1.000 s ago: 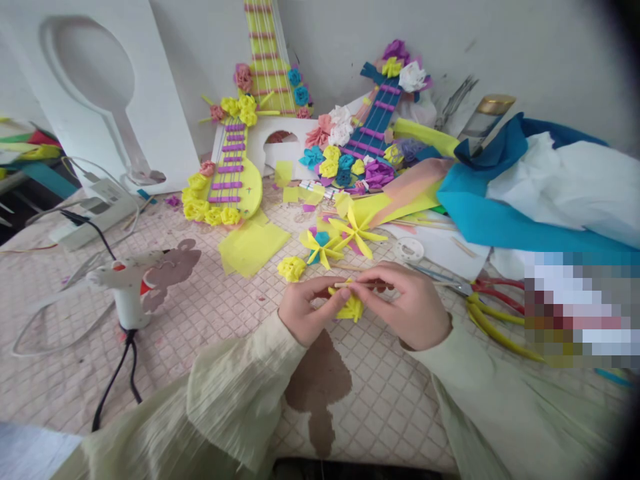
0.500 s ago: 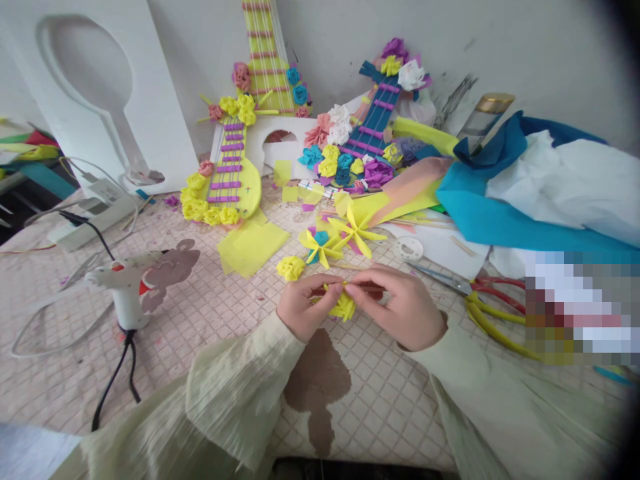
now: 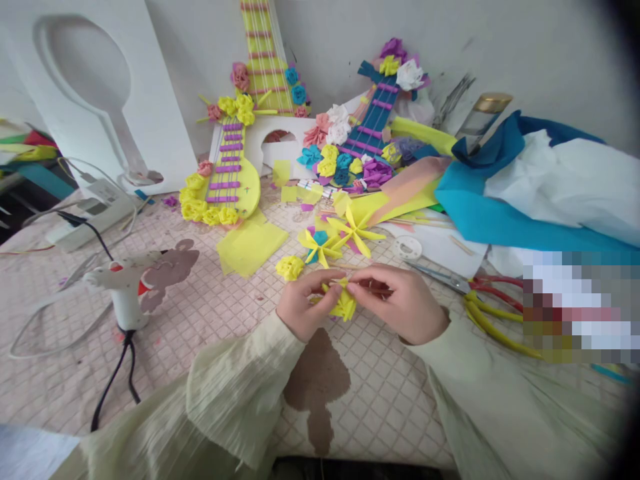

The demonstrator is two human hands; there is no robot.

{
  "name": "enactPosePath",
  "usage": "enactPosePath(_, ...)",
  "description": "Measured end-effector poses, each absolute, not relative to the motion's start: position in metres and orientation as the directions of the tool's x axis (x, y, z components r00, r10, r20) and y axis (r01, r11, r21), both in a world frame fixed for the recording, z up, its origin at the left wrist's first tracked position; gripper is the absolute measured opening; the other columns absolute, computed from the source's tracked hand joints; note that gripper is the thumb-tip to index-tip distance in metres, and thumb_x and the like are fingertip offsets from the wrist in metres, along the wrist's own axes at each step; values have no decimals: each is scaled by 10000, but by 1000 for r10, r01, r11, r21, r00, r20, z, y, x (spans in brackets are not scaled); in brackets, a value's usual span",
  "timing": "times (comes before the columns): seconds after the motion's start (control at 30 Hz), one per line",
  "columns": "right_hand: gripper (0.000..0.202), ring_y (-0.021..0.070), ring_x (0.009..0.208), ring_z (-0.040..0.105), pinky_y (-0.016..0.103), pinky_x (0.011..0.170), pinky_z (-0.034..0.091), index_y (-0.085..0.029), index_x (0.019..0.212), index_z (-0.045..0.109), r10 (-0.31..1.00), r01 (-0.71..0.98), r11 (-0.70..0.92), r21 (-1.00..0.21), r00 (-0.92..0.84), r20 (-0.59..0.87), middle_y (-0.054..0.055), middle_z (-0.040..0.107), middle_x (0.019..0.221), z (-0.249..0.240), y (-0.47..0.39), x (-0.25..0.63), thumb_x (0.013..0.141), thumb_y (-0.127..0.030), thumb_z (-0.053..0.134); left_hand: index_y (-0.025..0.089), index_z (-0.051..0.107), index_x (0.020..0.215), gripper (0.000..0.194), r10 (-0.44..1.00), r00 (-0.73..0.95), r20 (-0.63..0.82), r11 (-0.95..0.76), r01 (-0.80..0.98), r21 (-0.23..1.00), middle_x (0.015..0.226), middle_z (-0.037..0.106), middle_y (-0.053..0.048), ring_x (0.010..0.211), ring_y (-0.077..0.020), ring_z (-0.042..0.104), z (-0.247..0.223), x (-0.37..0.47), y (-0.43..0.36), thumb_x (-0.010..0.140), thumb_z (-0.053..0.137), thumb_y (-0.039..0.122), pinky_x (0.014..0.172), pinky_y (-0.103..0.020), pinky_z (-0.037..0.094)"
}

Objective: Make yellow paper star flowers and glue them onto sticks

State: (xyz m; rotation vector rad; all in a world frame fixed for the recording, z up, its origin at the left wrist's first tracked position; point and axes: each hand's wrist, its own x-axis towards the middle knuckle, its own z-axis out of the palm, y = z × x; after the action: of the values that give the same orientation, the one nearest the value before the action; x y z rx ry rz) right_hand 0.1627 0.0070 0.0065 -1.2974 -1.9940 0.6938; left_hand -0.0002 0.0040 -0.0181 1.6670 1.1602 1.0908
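Person, seen from above: two bare hands, left hand (image 3: 300, 308) and right hand (image 3: 406, 308), no rings, watch or gloves visible. Both arms clothed in loose, pale yellow-green sleeves (image 3: 235, 393) of finely pleated, crinkled fabric; wide cuffs ending at the wrists; left cuff flared, with a folded hem edge.

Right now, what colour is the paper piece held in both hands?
Yellow; the paper piece shows best in the head view.

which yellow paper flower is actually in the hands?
The crumpled yellow paper flower pinched between left hand and right hand; the yellow rosette lies untouched on the table.
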Motion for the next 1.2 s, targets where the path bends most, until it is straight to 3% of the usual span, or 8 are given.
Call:
enactPosePath(0.23,102,85,524,500,206,492,393,-169,666,595,919,600,394,-696,-276,282,-1,602,630,6,5,160,730,-222,537,137,602,808,126,960,201,197,-244,246,938,777,645,-60,691,-130,605,-19,1,4,730,563,228,625,-234,513)
enactPosePath(0.53,195,99,554,503,223,502,397,-168,771,632,910,580,401,-709,-343,234,22,604,680,4,7,163,792,-276,471,134,614,801,132,965,152,215,-248,256,934,762,652,-62,650,-126,603,-17,1,4,718,577,230,572,-217,505)
enactPosePath(0.73,188,95,545,488,226,504,387,-158,719,639,906,600,408,-688,-355,228,19,576,647,5,8,162,782,-252,489,137,621,818,134,951,165,261,-299,286,910,768,661,-62,656,-126,605,-18,1,3,722,567,214,577,-213,502)
enactPosePath(1.0,112,88,527,482,222,498,391,-160,691,620,911,614,412,-673,-282,301,18,594,661,3,4,157,736,-198,525,130,624,805,151,974,161,157,-191,223,956,738,647,-63,597,-114,590,-18,3,3,708,578,236,509,-195,490)
enactPosePath(1.2,145,96,556,520,225,516,420,-172,753,640,911,578,395,-714,-347,222,24,617,704,2,8,163,756,-249,518,128,627,788,135,976,146,162,-195,250,948,746,658,-68,598,-117,595,-17,3,4,690,583,209,502,-194,488)
